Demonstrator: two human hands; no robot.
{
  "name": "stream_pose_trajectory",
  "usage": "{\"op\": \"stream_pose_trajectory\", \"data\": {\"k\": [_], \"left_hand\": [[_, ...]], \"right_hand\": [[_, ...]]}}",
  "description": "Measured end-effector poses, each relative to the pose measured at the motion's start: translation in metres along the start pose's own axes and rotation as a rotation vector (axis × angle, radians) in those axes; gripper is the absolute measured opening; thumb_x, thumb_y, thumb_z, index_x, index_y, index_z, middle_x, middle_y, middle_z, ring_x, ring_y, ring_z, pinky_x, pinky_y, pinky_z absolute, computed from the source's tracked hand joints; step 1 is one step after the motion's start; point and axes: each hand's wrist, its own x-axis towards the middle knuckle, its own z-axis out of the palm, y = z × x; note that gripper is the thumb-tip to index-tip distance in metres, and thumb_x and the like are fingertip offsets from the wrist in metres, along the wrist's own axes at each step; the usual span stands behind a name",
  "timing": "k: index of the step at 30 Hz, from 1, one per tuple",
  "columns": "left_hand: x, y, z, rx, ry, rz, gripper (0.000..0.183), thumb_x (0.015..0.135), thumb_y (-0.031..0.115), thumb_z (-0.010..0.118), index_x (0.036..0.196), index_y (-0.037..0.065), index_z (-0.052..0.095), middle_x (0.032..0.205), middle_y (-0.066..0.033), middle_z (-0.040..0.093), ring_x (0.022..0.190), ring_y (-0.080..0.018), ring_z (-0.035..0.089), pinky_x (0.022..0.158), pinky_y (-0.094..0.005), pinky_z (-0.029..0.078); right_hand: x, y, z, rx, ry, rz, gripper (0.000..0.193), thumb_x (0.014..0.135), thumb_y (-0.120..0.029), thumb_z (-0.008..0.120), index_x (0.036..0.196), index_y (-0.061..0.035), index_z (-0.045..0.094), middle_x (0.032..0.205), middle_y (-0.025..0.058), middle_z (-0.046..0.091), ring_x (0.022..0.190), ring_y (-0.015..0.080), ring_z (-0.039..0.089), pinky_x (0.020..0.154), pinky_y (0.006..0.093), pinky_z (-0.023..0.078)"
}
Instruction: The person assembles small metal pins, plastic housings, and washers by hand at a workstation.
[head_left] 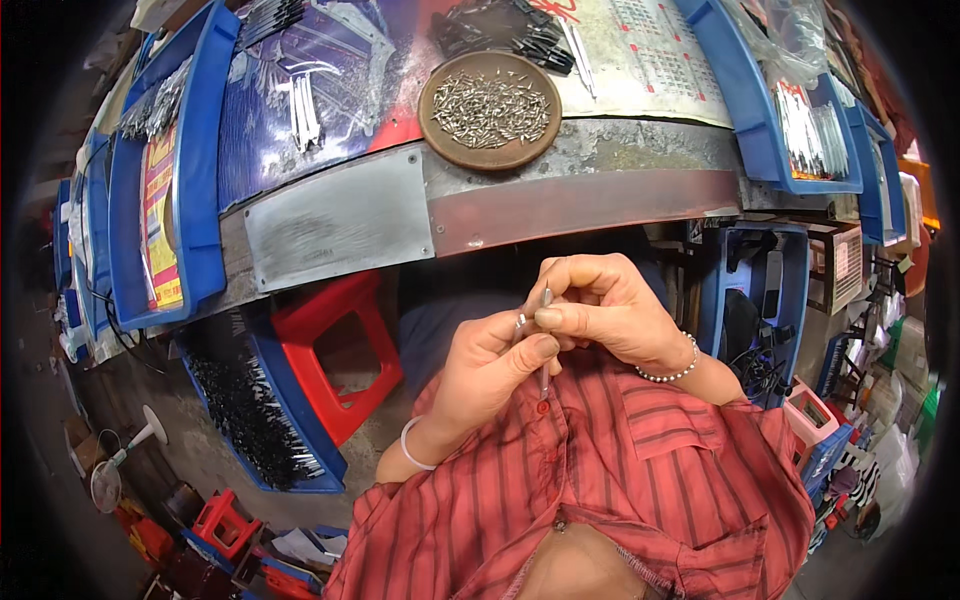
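In front of my red striped shirt, both hands meet around a slim, greyish pen-like rod [546,296]. The thumb and fingers of my left hand [483,368] are closed on it from one side. My right hand [612,312] pinches its upper part between thumb and bent forefinger. A small shiny silver bit [520,321] shows at the left fingertips. The fingers hide the rod's middle, so its exact kind stays unclear. Beyond the hands, at the bench edge, a round brown dish [433,140] holds many small silver pointed metal pieces [490,105].
The bench edge carries a grey metal plate [340,220]. White slim rods [303,112] and black clip-like parts [535,45] lie on the bench. Blue bins [205,190] flank it on both sides. Below left are a red stool [345,420] and a bin of black-ended rods [250,400].
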Motion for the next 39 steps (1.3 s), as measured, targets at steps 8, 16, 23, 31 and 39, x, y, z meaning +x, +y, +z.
{"op": "stream_pose_trajectory", "data": {"k": [8, 16, 23, 31, 39], "left_hand": [[0.0, 0.004, 0.002, -0.017, -0.003, 0.001, 0.025, 0.087, 0.023, 0.062, 0.092, -0.002, 0.063, 0.078, -0.0051, 0.064, 0.062, -0.0035, 0.052, 0.055, -0.0163, 0.037], [0.0, -0.001, -0.006, -0.054, -0.047, -0.01, 0.018, 0.09, 0.011, 0.056, 0.097, -0.005, 0.061, 0.088, -0.0062, 0.063, 0.072, -0.0084, 0.057, 0.065, -0.0209, 0.047], [0.002, -0.003, -0.005, -0.091, 0.01, -0.053, 0.014, 0.089, 0.01, 0.058, 0.092, -0.003, 0.061, 0.086, -0.0063, 0.064, 0.071, -0.0083, 0.057, 0.064, -0.0208, 0.047], [0.004, -0.011, -0.009, -0.096, 0.081, -0.069, 0.01, 0.086, 0.006, 0.062, 0.09, -0.003, 0.06, 0.083, -0.0046, 0.063, 0.071, -0.0076, 0.056, 0.064, -0.02, 0.046], [0.006, -0.01, -0.011, -0.097, 0.09, -0.087, 0.009, 0.085, 0.006, 0.063, 0.089, -0.002, 0.06, 0.08, -0.003, 0.062, 0.071, -0.0065, 0.055, 0.063, -0.0195, 0.045]], "right_hand": [[0.002, 0.008, -0.001, 0.028, 0.043, -0.012, 0.013, 0.087, -0.01, 0.061, 0.086, 0.0013, 0.055, 0.084, 0.0092, 0.06, 0.06, 0.0136, 0.058, 0.051, 0.0236, 0.046], [0.004, 0.003, 0.002, 0.019, 0.046, 0.011, 0.012, 0.087, -0.009, 0.06, 0.086, 0.0015, 0.054, 0.084, 0.0089, 0.06, 0.061, 0.0132, 0.059, 0.051, 0.0241, 0.047], [0.01, 0.013, -0.002, 0.074, 0.045, 0.029, 0.013, 0.088, -0.011, 0.059, 0.086, 0.0016, 0.056, 0.08, 0.0067, 0.06, 0.057, 0.0083, 0.052, 0.05, 0.0216, 0.044], [0.014, 0.018, -0.001, 0.038, 0.066, 0.054, 0.013, 0.088, -0.013, 0.058, 0.087, 0.0003, 0.06, 0.077, 0.0034, 0.06, 0.057, 0.0053, 0.05, 0.049, 0.0177, 0.037], [0.018, 0.025, -0.003, 0.004, 0.063, 0.027, 0.012, 0.088, -0.013, 0.058, 0.088, -0.0014, 0.061, 0.079, 0.0002, 0.059, 0.061, 0.0025, 0.048, 0.05, 0.0169, 0.037]]}}
